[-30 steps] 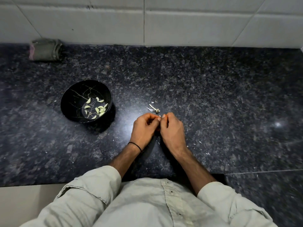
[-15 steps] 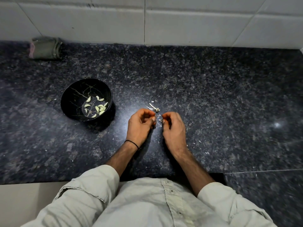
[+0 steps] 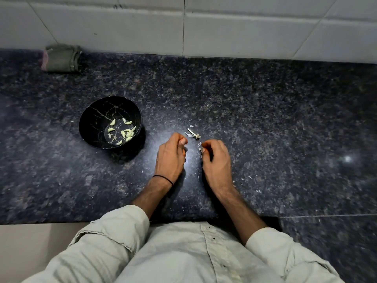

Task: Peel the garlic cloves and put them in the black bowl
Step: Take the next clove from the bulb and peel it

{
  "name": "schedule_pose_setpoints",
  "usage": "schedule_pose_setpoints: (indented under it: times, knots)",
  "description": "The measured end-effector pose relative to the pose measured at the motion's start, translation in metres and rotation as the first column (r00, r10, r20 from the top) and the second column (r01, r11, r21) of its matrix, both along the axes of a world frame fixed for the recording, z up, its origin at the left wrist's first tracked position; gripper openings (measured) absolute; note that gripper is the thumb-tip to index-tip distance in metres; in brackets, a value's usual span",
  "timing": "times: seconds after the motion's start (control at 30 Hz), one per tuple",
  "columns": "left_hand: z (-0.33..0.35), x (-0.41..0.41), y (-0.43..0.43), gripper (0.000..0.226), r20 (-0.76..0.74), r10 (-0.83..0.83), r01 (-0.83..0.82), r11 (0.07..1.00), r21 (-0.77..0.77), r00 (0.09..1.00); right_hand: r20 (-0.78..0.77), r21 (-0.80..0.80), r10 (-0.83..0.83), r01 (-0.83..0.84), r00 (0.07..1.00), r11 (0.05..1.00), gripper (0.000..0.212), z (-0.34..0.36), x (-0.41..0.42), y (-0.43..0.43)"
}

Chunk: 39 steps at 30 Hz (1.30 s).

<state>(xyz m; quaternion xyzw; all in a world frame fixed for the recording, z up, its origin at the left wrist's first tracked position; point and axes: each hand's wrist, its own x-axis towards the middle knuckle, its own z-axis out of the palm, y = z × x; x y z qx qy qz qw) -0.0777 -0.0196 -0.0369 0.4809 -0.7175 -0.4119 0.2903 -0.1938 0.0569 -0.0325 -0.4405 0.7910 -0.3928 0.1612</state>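
The black bowl (image 3: 89,127) stands on the dark granite counter (image 3: 265,119), left of my hands, with several peeled pale-green garlic cloves (image 3: 125,132) in it. My left hand (image 3: 170,158) is curled, thumb pressed to the forefinger; the clove it pinches is hidden inside the fingers. A short gap to its right, my right hand (image 3: 216,160) is curled too, and white flakes of garlic skin (image 3: 200,149) sit at its fingertips. A dried garlic stem and root end (image 3: 194,134) lie just beyond the hands.
Small white skin flakes are scattered on the counter around and right of my right hand. A folded green cloth (image 3: 62,58) lies at the back left against the white tiled wall. The counter's front edge runs just below my forearms.
My hands, pinched together on one clove a second ago, have drawn apart. The left has shifted a little toward the bowl. Skin flakes have dropped between them.
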Motion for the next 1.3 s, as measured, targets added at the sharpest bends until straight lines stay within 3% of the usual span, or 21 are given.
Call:
schedule_pose_setpoints:
  times: [0.17,0.37,0.5,0.6,0.73,0.87,1.03,1.2,1.3]
  knots:
    - [-0.007,0.009,-0.005,0.013,0.09,0.029,-0.016,0.99,-0.138,0.995,-0.051,-0.027,0.022,-0.023,0.998,0.999,0.012,0.001,-0.003,-0.003]
    - [0.0,0.018,-0.001,0.023,0.045,0.108,-0.098,0.978,-0.186,0.993,-0.026,-0.01,0.005,-0.005,1.0,1.0,0.011,0.001,-0.005,-0.012]
    - [-0.008,0.023,-0.005,0.03,-0.056,0.145,-0.148,0.988,-0.049,0.988,-0.029,-0.015,0.013,-0.013,1.0,1.0,0.012,-0.002,-0.004,-0.014]
    - [-0.005,0.02,-0.006,0.033,-0.193,0.231,-0.203,0.967,0.154,0.954,-0.046,-0.033,0.041,-0.043,0.998,0.999,0.014,-0.001,-0.007,-0.019]
    - [0.002,0.022,-0.007,0.036,-0.326,0.325,-0.24,0.931,0.276,0.887,-0.15,0.01,0.153,-0.153,0.977,0.988,0.03,-0.001,-0.015,-0.034]
    - [0.002,0.029,-0.003,0.034,-0.363,0.409,-0.332,0.907,0.257,0.837,-0.274,0.166,0.399,-0.365,0.875,0.916,0.047,0.0,-0.027,-0.056]
    - [0.007,0.027,0.006,0.032,-0.374,0.478,-0.399,0.876,0.272,0.795,-0.33,0.369,0.668,-0.56,0.667,0.742,0.041,0.004,-0.038,-0.044]
    - [0.006,0.013,0.018,0.03,-0.385,0.444,-0.331,0.886,0.326,0.809,-0.274,0.462,0.773,-0.627,0.572,0.627,0.052,0.007,-0.05,0.009]
    - [0.004,0.003,0.03,0.028,-0.386,0.42,-0.284,0.888,0.362,0.821,-0.327,0.43,0.753,-0.62,0.571,0.656,0.044,0.003,-0.054,0.049]
